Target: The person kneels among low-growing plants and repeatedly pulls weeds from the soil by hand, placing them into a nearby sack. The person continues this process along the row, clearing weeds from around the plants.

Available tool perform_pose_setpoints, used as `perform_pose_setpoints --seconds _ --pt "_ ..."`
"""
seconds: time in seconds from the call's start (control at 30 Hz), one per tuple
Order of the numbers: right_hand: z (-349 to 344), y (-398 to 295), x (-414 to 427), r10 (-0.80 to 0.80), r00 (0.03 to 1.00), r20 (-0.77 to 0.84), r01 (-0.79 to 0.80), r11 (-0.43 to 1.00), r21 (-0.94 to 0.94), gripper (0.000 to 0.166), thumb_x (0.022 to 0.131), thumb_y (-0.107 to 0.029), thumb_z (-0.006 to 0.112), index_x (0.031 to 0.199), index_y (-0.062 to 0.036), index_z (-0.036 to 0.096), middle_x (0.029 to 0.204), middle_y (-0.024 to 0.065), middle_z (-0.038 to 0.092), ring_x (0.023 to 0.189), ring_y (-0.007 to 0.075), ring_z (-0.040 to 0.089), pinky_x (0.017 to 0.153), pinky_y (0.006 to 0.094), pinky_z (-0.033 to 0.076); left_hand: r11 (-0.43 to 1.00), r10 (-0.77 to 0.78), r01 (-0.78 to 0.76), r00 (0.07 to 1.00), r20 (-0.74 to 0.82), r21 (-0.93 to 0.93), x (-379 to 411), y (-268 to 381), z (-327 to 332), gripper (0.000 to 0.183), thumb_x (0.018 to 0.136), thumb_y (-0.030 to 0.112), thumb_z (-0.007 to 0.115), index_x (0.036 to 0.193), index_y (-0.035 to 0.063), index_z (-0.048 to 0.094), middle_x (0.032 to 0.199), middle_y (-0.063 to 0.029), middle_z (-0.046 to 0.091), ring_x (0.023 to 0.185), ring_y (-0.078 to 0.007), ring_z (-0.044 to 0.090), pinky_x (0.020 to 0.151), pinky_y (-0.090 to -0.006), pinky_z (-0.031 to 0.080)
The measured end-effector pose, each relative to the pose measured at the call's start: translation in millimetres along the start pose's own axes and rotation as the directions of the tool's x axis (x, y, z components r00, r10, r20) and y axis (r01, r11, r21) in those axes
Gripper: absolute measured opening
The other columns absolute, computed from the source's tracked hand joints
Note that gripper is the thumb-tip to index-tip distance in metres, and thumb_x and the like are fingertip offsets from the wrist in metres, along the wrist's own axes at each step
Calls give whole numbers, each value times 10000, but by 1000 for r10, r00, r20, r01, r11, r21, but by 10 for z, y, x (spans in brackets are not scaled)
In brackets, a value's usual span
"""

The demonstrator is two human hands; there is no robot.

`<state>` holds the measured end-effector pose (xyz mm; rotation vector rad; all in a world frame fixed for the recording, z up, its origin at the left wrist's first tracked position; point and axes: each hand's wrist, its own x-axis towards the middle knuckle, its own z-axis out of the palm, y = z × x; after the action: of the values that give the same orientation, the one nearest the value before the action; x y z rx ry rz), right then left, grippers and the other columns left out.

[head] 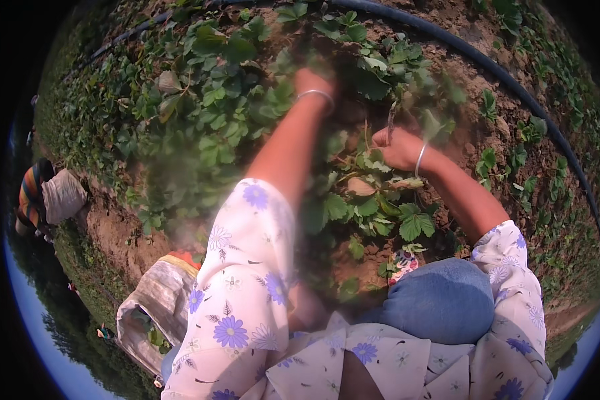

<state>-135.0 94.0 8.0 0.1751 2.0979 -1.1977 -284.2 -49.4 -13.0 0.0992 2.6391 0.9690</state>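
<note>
Strawberry plants (220, 115) with green and some dry brown leaves spread over the soil before me. My left hand (314, 82) reaches in among the leaves at the top middle; its fingers are blurred and hidden by foliage, so what it touches cannot be told. A metal bangle circles that wrist. My right hand (397, 147) is closed around the handle of a thin, dark tool (392, 117), whose kind cannot be told; its upper part points up into the leaves. Below this hand lies a strawberry plant (415, 220) with a dry leaf (361, 186).
A black irrigation pipe (460, 47) curves across the top and right. An opened whitish sack (155, 300) with leaves inside stands at lower left. Farther left, a person (32, 192) bends near another pale sack (64, 196). Bare brown soil (120, 235) shows between rows.
</note>
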Motion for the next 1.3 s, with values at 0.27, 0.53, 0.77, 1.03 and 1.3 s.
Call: perform_pose_setpoints --seconds 0.27,0.53,0.77,1.03,1.3 --pt "-145 -431 63 -293 895 -337 59 826 -561 104 715 -44 576 808 -32 620 751 193 624 748 355 621 675 437 498 961 170 -173 985 35 213 190 -174 27 211 716 142 636 834 -33 644 787 -161 674 700 -260 661 640 -353 512" --pt "-176 -361 248 -456 822 -342 -17 580 -814 145 730 -47 533 871 -58 568 723 157 625 705 316 638 609 409 507 925 142 -204 968 207 321 123 -20 -65 363 742 392 635 876 56 667 925 -118 664 844 -256 632 724 -337 502" --pt "-141 -559 323 -343 882 -324 -71 581 -811 159 735 -51 547 891 -52 574 783 142 648 738 293 652 627 381 520 628 342 -437 898 276 644 143 -96 -23 313 768 360 613 876 72 676 930 -130 661 881 -259 629 766 -338 493" --pt "-255 -663 458 -184 956 -229 -71 611 -788 194 766 -135 575 922 -26 616 866 167 657 845 301 646 699 396 526 874 253 -289 957 141 391 226 -174 37 333 761 351 639 871 39 668 917 -139 663 847 -280 640 724 -346 510" --pt "-106 -785 426 -256 940 -225 26 714 -700 171 801 -136 556 899 -20 636 894 191 655 856 336 639 740 414 521 952 133 -163 983 127 258 100 50 -99 306 770 301 630 910 31 662 940 -156 656 854 -279 639 728 -349 511"
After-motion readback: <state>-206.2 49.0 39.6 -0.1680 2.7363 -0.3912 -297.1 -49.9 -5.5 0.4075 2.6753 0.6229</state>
